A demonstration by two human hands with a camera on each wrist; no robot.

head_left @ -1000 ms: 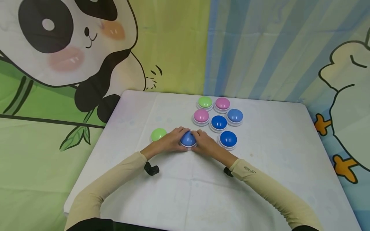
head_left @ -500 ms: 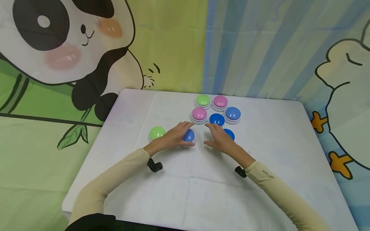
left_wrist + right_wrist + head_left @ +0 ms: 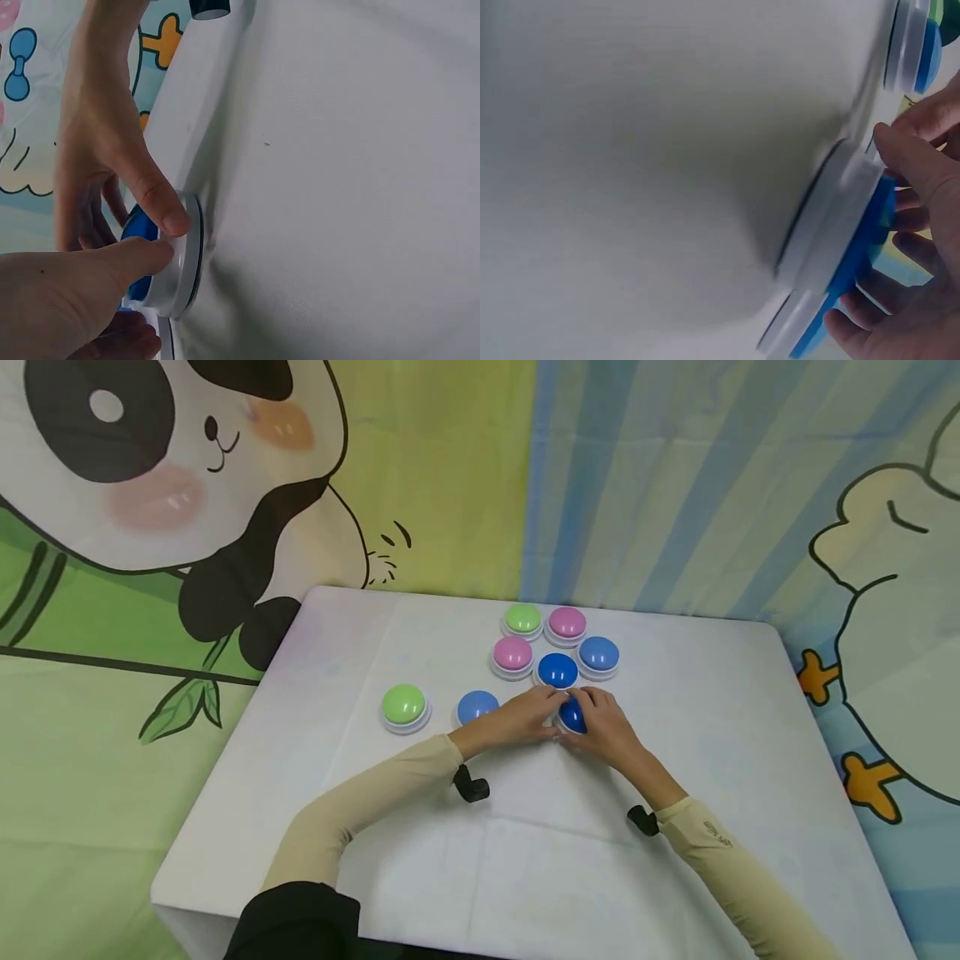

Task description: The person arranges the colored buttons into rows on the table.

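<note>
A dark blue dome-topped push button [image 3: 573, 716] with a white base stands between both hands. My left hand [image 3: 523, 717] grips its left side and my right hand [image 3: 609, 731] its right side. In the left wrist view, both thumbs press the white base of the dark blue button [image 3: 177, 277], with fingers partly hidden behind it. The right wrist view has the same button [image 3: 829, 217] seen low from the side, at a slant; I cannot tell whether it is lifted. Beyond my left forearm sits a lighter blue button [image 3: 476, 704], its lower part hidden.
Behind the hands are another dark blue button [image 3: 557, 669], a lighter blue one [image 3: 599, 652], pink buttons [image 3: 512, 652] [image 3: 567, 622] and a green button [image 3: 522, 617]. A second green button [image 3: 403, 703] stands at the left. All rest on a white table [image 3: 450, 877] against a cartoon backdrop.
Both hands have let go of the lighter blue button and moved right, the right hand first. They now hold the nearest dark blue button; the lighter blue one stays where it was.
</note>
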